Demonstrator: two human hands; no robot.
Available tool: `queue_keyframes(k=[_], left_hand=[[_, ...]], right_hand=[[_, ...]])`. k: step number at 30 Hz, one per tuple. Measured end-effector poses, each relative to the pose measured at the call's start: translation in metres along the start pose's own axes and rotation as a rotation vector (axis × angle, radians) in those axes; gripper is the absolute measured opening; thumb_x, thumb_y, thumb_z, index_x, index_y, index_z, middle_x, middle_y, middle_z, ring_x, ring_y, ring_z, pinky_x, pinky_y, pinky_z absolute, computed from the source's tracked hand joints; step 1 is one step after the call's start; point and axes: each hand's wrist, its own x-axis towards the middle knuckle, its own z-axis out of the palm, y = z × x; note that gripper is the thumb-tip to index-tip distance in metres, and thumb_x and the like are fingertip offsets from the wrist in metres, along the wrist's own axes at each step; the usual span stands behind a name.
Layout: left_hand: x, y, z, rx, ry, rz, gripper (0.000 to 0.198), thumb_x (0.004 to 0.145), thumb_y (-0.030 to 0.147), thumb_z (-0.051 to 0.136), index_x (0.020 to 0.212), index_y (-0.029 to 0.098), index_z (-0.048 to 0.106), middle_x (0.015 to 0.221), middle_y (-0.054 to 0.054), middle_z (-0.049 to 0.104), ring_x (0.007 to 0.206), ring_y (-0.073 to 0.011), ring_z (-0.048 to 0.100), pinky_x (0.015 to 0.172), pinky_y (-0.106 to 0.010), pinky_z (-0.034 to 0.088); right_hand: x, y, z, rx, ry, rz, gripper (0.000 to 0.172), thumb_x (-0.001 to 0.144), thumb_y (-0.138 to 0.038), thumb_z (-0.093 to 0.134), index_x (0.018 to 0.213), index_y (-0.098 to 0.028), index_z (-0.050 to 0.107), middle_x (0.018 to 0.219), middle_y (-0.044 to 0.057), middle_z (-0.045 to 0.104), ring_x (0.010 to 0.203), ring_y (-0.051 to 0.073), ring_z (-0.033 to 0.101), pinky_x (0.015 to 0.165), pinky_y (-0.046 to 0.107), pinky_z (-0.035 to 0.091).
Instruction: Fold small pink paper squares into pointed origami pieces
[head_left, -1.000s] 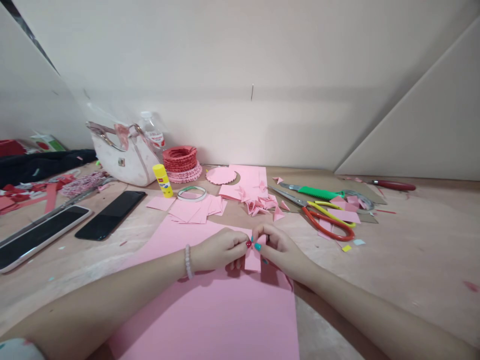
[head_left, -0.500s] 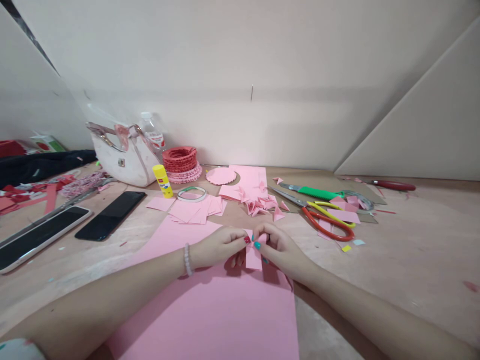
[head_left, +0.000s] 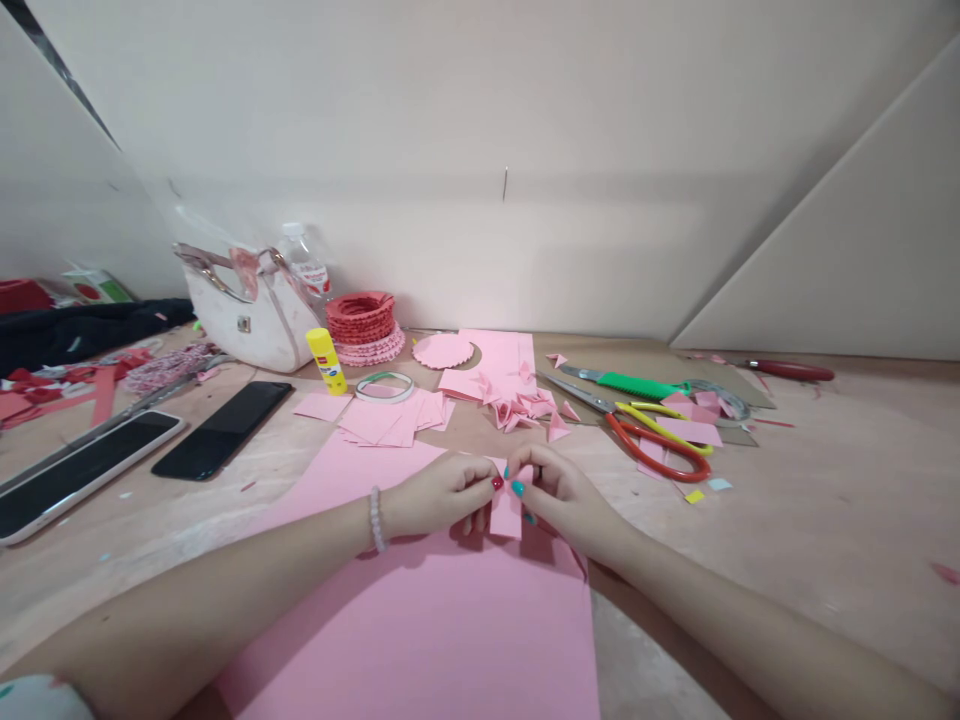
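A small pink piece of paper (head_left: 507, 518), partly folded, is pinched between both hands above a large pink sheet (head_left: 450, 620). My left hand (head_left: 442, 492), a beaded bracelet at its wrist, grips the paper's left side with thumb and fingers. On the right side, my right hand (head_left: 559, 500) pinches the same paper near its top. Fingers cover part of the fold. Just beyond the hands lie several small folded pink pieces (head_left: 517, 408) and a stack of pink paper squares (head_left: 382, 420).
Orange-handled scissors (head_left: 660, 455) and a green-handled cutter (head_left: 637, 386) lie to the right. Leftward are a yellow glue stick (head_left: 325, 362), a roll of tape (head_left: 384, 388), a black phone (head_left: 223, 430), a white-edged phone (head_left: 90, 475) and a white handbag (head_left: 251, 320). A white wall (head_left: 487, 150) rises behind.
Both hands keep their pinch on the small paper and have barely moved. The view has shifted very slightly.
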Motion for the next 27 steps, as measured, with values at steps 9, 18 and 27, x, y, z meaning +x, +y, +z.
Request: queue_keyframes(k=[9,18,27], left_hand=[[-0.001,0.001,0.000,0.027,-0.010,-0.003,0.024,0.082,0.034,0.038,0.067,0.015,0.041,0.052,0.003,0.051,0.038,-0.0046,0.044,0.038,-0.015,0.035],[-0.001,0.002,0.001,0.067,-0.004,0.024,0.021,0.083,0.028,0.036,0.066,0.016,0.039,0.053,0.004,0.050,0.038,-0.0039,0.043,0.039,-0.015,0.034],[-0.003,0.005,0.000,0.084,-0.004,0.051,0.019,0.079,0.024,0.039,0.062,0.015,0.040,0.051,0.005,0.046,0.038,-0.0031,0.040,0.039,-0.014,0.032]], right_hand=[[-0.001,-0.002,-0.001,-0.194,0.018,-0.093,0.013,0.075,-0.011,0.044,0.083,-0.019,0.050,0.074,-0.001,0.049,0.065,0.010,0.044,0.056,0.020,0.035],[-0.002,-0.006,0.000,-0.062,-0.031,-0.020,0.005,0.083,-0.023,0.042,0.084,-0.020,0.046,0.069,-0.003,0.041,0.060,0.009,0.037,0.056,0.021,0.032],[-0.004,0.005,0.001,0.108,-0.026,0.089,0.014,0.086,-0.034,0.037,0.092,-0.024,0.046,0.065,-0.005,0.037,0.053,0.008,0.035,0.048,0.020,0.030]])
